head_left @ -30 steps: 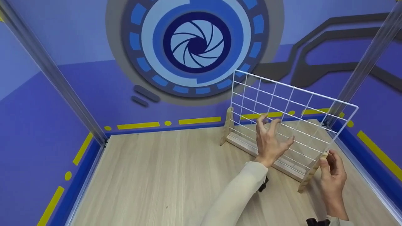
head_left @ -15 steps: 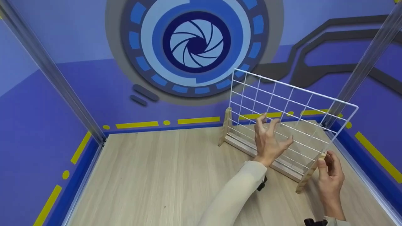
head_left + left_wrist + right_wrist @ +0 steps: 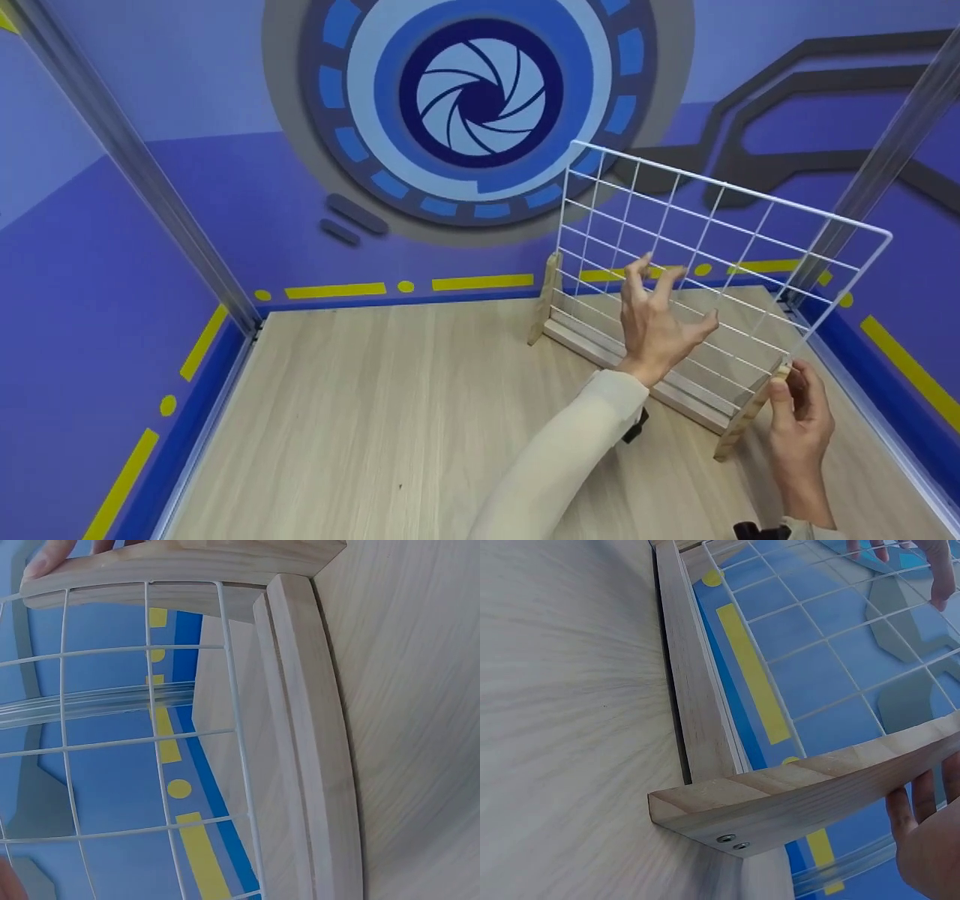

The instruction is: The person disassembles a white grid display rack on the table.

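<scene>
A white wire grid panel [image 3: 724,184] stands upright in a wooden stand with a base bar [image 3: 311,712] and two side posts. My left hand [image 3: 654,330] grips the grid's middle wires, its fingers bent and spread at the mesh. In the left wrist view the grid's bottom wire shows above the grooved base bar. My right hand [image 3: 804,431] holds the top of the near right post [image 3: 750,415], thumb on the front side and fingers behind. Two screw heads [image 3: 733,841] show on that post's outer face in the right wrist view.
The stand is on a pale wood-grain table [image 3: 360,420], on its right half. Blue printed walls [image 3: 187,210] with metal corner posts [image 3: 150,180] enclose the table; the right wall is close beyond my right hand.
The grid has risen in the stand, its right end most, and my left hand has moved slightly up with it. My right hand keeps its hold on the post. The head view has shifted a little.
</scene>
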The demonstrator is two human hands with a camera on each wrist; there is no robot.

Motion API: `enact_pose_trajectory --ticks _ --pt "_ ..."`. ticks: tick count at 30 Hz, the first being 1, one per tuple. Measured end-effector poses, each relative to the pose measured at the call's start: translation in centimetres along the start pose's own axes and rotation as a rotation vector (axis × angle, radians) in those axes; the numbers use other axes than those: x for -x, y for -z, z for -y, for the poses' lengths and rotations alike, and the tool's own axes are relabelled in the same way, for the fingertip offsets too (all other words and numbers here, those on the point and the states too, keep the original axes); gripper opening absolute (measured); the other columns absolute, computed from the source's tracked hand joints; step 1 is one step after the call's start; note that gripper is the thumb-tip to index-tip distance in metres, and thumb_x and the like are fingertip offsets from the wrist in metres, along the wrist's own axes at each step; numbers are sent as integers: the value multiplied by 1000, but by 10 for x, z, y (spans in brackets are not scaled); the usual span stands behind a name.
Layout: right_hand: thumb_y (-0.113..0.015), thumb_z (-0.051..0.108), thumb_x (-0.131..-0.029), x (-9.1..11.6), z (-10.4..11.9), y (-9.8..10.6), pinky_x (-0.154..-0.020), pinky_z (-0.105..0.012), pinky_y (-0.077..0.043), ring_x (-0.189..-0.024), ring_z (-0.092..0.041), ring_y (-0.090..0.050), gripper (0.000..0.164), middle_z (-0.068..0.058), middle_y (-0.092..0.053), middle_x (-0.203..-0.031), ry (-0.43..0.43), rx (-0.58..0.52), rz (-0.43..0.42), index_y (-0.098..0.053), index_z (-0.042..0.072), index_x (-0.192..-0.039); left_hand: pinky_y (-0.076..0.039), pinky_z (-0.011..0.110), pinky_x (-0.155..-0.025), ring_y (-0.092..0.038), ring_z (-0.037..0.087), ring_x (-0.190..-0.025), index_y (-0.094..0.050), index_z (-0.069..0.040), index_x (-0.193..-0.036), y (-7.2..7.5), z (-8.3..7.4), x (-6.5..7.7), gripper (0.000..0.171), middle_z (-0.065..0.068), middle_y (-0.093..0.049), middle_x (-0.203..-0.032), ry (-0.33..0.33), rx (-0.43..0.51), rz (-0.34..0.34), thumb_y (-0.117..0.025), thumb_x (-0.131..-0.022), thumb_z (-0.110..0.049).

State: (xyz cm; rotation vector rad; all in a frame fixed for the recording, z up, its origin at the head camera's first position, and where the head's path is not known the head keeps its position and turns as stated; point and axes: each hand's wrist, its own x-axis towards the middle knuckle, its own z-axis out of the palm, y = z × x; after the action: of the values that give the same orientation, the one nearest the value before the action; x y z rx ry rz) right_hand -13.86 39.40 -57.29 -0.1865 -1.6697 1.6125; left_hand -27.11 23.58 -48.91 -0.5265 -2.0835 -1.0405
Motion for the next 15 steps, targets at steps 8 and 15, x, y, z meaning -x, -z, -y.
enact_pose_trajectory --ticks 8,15 --pt "-56 -6 -105 -3 -2 0 -105 -14 -43 -121 -13 -57 45 3 -66 -126 19 -10 8 -53 -5 -150 -42 14 -94 -53 15 -130 -72 -24 -123 5 -5 -11 62 7 -46 -150 7 -16 -7 -93 -72 -52" --pt "-55 -1 -107 -1 -1 0 -104 -11 -42 -122 -11 -54 47 3 -64 -130 -10 94 7 -53 5 -154 -38 9 -93 -54 15 -128 -71 -23 -121 9 -8 -19 63 7 -46 -149 -19 -30 -22 -95 -70 -52"
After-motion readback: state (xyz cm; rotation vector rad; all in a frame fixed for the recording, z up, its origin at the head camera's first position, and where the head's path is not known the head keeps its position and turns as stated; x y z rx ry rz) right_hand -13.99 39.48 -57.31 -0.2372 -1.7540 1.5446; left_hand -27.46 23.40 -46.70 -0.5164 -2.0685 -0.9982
